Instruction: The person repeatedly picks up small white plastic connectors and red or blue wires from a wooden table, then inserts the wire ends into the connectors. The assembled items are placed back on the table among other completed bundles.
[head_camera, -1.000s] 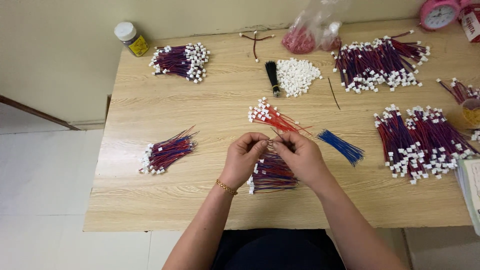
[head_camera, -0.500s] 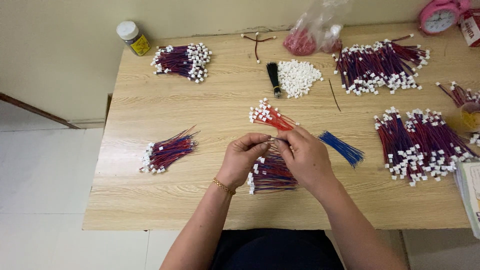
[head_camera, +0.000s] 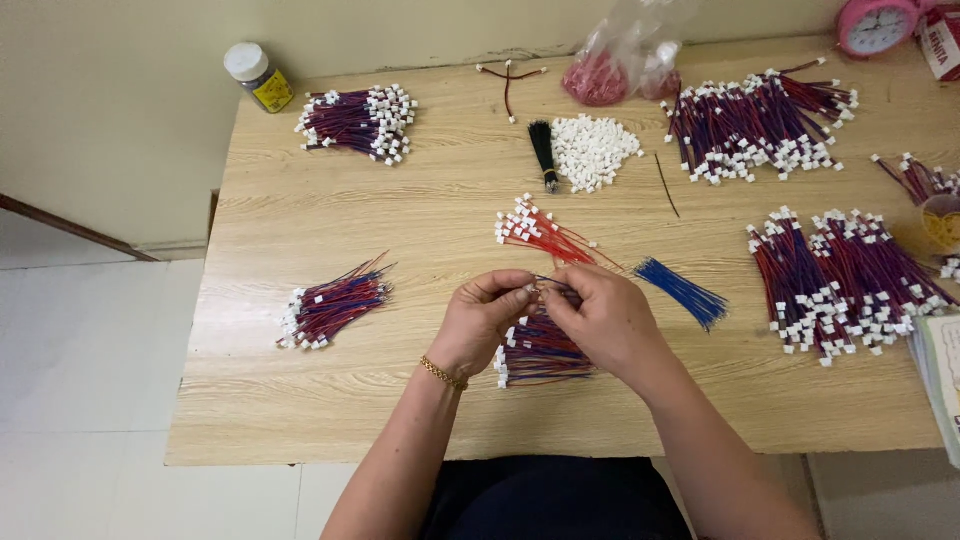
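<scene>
As seen from the head view, we pinch a thin wire (head_camera: 548, 286) between left hand (head_camera: 482, 318) and right hand (head_camera: 605, 322), both closed on it above the red-and-blue wire bundle (head_camera: 540, 350) on the table (head_camera: 420, 230). A loosened pinch would likely drop the wire into that bundle.

Open lanes and blockers around the hands

From the hands (head_camera: 545, 320), bare worktop (head_camera: 300, 400) lies open at 6 to 8 o'clock; a wire bundle (head_camera: 333, 306) sits at 9, red leads (head_camera: 540, 232) just at 12, blue wires (head_camera: 683, 291) at 2, and dense connector bundles (head_camera: 845, 280) crowd 3 o'clock.
</scene>
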